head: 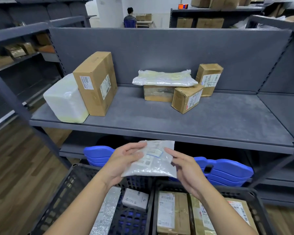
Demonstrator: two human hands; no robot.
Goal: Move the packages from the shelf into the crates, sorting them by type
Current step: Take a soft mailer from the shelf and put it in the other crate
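Note:
A white bubble-wrap mailer (153, 161) with a printed label is held between both hands, below the shelf edge and above the crates. My left hand (124, 160) grips its left side and my right hand (185, 170) holds its right edge. The left black crate (66, 192) contains a silver bubble-wrapped package (106, 212) and a small white box (135, 199). Cardboard boxes (173, 212) fill the right crate (258, 204). On the grey shelf (159, 122) remain a tall cardboard box (96, 82), a white wrapped block (66, 99), a plastic bag (163, 78) lying on a box (158, 94), and two small boxes (187, 98).
Stacked blue plastic pieces (224, 168) sit on the lower shelf behind the crates. Dark shelf uprights (15, 102) stand at left and right. Wooden floor (15, 167) lies to the left. A person (130, 17) sits far back, facing away.

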